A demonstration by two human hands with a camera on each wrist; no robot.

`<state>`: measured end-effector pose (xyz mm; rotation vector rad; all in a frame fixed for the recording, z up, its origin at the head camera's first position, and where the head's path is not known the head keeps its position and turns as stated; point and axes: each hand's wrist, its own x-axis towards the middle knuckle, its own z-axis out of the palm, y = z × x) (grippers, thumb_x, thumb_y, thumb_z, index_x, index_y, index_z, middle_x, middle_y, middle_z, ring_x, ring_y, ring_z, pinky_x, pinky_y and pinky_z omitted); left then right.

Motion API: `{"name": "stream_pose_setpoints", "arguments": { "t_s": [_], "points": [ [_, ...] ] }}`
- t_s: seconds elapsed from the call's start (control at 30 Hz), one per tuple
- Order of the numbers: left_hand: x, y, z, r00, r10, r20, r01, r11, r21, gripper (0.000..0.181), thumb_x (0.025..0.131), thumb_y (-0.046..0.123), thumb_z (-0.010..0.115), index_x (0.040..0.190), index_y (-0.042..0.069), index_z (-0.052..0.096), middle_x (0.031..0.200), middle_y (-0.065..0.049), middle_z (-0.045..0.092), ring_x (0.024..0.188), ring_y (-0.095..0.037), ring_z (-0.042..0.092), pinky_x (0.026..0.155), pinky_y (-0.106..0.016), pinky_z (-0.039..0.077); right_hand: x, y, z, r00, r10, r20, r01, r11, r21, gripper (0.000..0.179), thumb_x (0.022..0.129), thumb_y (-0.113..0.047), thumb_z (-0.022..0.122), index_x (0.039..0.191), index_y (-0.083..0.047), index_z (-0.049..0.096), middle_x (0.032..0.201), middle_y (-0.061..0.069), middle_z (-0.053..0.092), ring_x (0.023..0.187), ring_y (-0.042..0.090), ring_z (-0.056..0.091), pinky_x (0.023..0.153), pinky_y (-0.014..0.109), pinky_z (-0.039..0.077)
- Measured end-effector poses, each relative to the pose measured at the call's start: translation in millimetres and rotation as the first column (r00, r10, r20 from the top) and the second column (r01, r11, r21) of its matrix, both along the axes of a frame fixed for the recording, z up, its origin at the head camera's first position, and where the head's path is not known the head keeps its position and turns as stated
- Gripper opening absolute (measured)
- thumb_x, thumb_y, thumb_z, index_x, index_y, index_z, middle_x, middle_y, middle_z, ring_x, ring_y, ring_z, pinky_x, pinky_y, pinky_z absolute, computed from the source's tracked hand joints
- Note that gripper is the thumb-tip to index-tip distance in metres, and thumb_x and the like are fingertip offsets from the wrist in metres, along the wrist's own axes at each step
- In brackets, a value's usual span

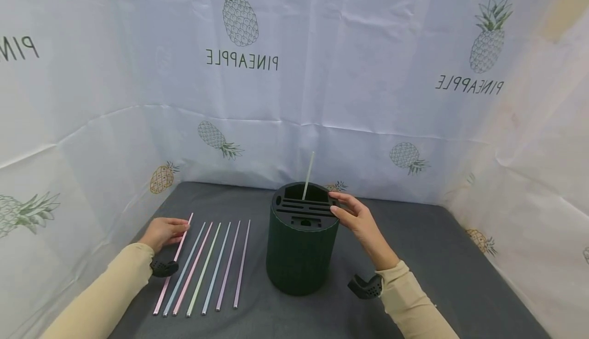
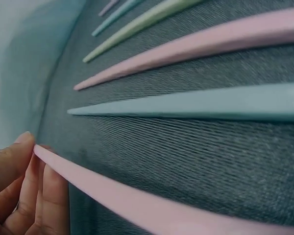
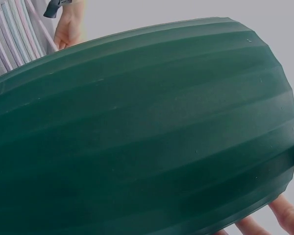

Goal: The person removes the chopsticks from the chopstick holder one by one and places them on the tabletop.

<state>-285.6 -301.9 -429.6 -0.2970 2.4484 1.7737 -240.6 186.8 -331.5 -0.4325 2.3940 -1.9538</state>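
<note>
My left hand [image 1: 165, 232] pinches the far, narrow end of a pink chopstick [image 1: 173, 265] between thumb and fingertips. In the left wrist view that pink chopstick [image 2: 108, 192] slants away from a neighbouring blue chopstick [image 2: 186, 104]. Several pastel chopsticks, among them a green chopstick [image 1: 203, 270] and a purple chopstick [image 1: 242, 265], lie side by side to the right. My right hand [image 1: 361, 221] rests on the right rim of a dark green utensil holder [image 1: 300, 257], its fingers fairly straight. One pale chopstick [image 1: 309, 175] stands tilted in the holder's rear compartment.
The holder has a black slotted top [image 1: 306, 222] and stands upright on a dark grey cloth-covered table [image 1: 414, 257]. White curtains [image 1: 322, 88] printed with pineapples enclose the table at the back and sides.
</note>
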Motion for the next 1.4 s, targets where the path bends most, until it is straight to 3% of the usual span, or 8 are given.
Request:
{"name": "stream_pose_setpoints", "arguments": {
  "t_s": [0.23,0.53,1.0,1.4],
  "points": [
    [0.1,3.7,-6.6,0.999,-0.046,-0.008,0.046,0.999,0.006,0.034,0.091,0.004,0.064,0.115,-0.019,0.058,0.081,0.003,0.069,0.069,-0.004,0.063,0.062,-0.022,0.058,-0.2,1,-0.8,1.000,-0.006,0.012,0.006,1.000,0.005,0.048,0.097,-0.030,0.059,0.141,-0.016,0.047,0.153,0.009,0.032,0.142,0.032,0.033,0.111,0.059,0.033],
    [-1.0,8.4,-10.4,1.000,0.006,-0.003,-0.006,0.997,-0.078,0.031,0.088,0.007,0.069,0.110,-0.015,0.064,0.081,-0.001,0.069,0.065,-0.007,0.063,0.059,-0.022,0.057,-0.6,1,-0.4,1.000,0.008,0.011,-0.008,1.000,0.015,0.048,0.097,-0.032,0.059,0.141,-0.018,0.047,0.153,0.007,0.031,0.141,0.031,0.033,0.112,0.057,0.033],
    [-7.4,9.3,-18.9,1.000,0.008,-0.017,-0.011,0.985,-0.172,0.029,0.081,0.006,0.075,0.103,-0.012,0.069,0.082,-0.004,0.070,0.064,-0.006,0.062,0.059,-0.023,0.057,-1.0,1,-0.5,1.000,0.013,0.013,-0.013,1.000,0.023,0.048,0.097,-0.034,0.059,0.141,-0.019,0.047,0.154,0.006,0.031,0.143,0.031,0.029,0.112,0.058,0.032],
    [-5.0,7.8,-18.6,1.000,0.013,-0.025,-0.016,0.990,-0.144,0.031,0.083,0.008,0.074,0.106,-0.012,0.067,0.086,-0.005,0.070,0.065,-0.006,0.062,0.059,-0.023,0.057,-0.9,0,-1.0,1.000,-0.001,0.017,0.001,1.000,0.024,0.048,0.097,-0.033,0.059,0.141,-0.019,0.047,0.154,0.006,0.031,0.143,0.031,0.030,0.112,0.058,0.032]
  ]
}}
